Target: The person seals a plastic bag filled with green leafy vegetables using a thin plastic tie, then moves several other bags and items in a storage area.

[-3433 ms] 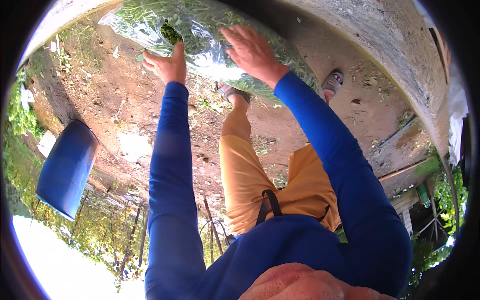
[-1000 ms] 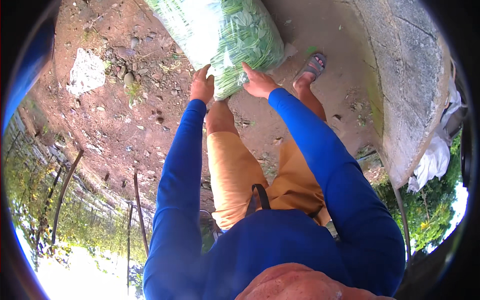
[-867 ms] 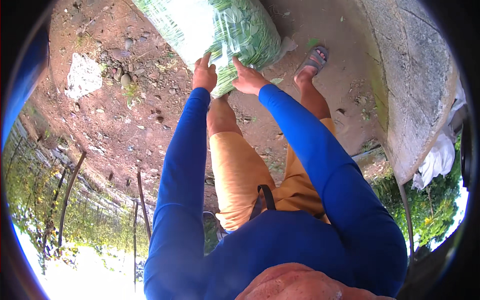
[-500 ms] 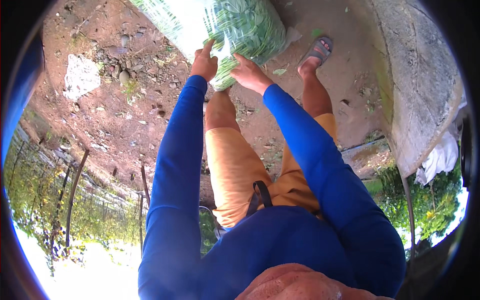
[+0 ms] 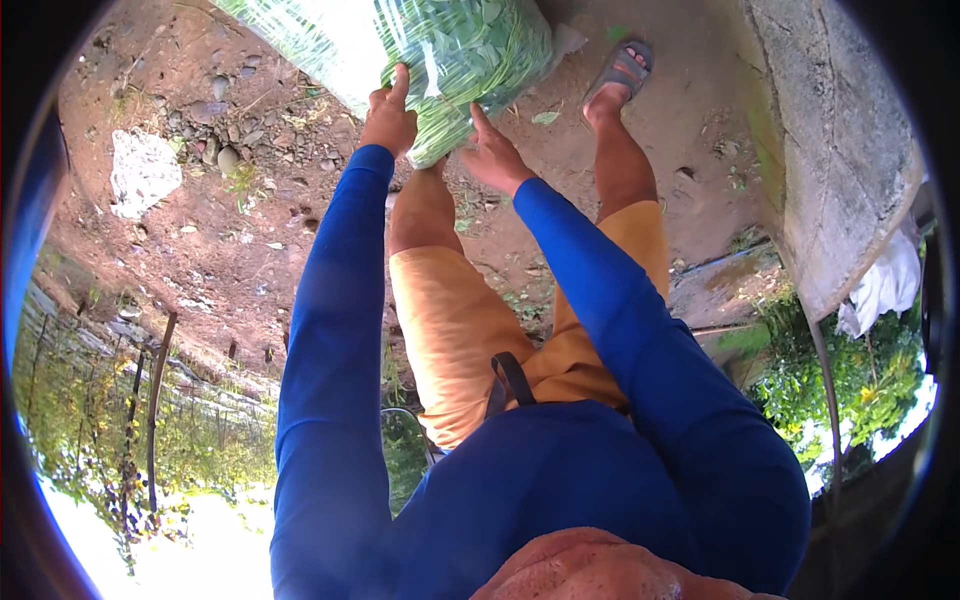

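Observation:
A large clear plastic bag of leafy greens (image 5: 490, 50) lies ahead of me, its nearer end narrowing to pale green stems by my left foot. My left hand (image 5: 388, 122) is at the left of this narrow end. Its index finger stretches along the plastic, while the other fingers curl in against the bag. My right hand (image 5: 495, 158) is at the right of the stem end, index finger extended up to the bag's edge and thumb apart; nothing shows in its grasp. The bag's far end runs out of view.
Bare brown soil with stones (image 5: 228, 158) lies to the left, along with a crumpled white sheet (image 5: 145, 172). My sandalled right foot (image 5: 620, 72) stands right of the bag. A big grey slab (image 5: 840, 140) rises at the right, with white cloth (image 5: 880, 285) behind its edge.
The whole view has shifted a little, moving the bag and ground up and left in the picture. Relative to the bag, my right hand has drawn slightly back and right; my left stays on it.

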{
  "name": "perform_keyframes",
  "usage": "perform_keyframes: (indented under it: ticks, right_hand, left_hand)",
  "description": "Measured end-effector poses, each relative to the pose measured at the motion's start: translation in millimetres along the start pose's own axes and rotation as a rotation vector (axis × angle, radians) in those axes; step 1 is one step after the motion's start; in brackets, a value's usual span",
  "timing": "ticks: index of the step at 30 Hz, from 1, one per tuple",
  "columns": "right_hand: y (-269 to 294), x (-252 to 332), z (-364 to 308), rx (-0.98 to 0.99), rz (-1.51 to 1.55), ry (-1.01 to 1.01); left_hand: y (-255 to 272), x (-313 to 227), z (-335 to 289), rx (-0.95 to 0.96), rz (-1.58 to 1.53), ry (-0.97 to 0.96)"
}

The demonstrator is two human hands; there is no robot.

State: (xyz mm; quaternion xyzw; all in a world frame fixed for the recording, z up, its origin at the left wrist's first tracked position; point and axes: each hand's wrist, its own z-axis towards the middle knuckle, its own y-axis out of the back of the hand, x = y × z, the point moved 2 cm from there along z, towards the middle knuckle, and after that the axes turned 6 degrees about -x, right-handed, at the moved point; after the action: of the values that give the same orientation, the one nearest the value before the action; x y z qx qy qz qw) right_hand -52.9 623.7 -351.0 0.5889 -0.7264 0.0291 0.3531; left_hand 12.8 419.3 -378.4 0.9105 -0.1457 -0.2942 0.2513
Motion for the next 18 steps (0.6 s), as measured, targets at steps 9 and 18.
perform_keyframes:
  ticks: [9, 18]
  right_hand:
    - [-0.2, 3.3, 11.0, 0.129, 0.159, -0.143]
    - [-10.7, 6.2, 28.3, 0.275, 0.291, -0.277]
  left_hand:
    - [4.3, 1.0, -0.7, 0.062, 0.081, 0.015]
    - [-2.0, -0.2, 2.1, 0.079, 0.084, -0.041]
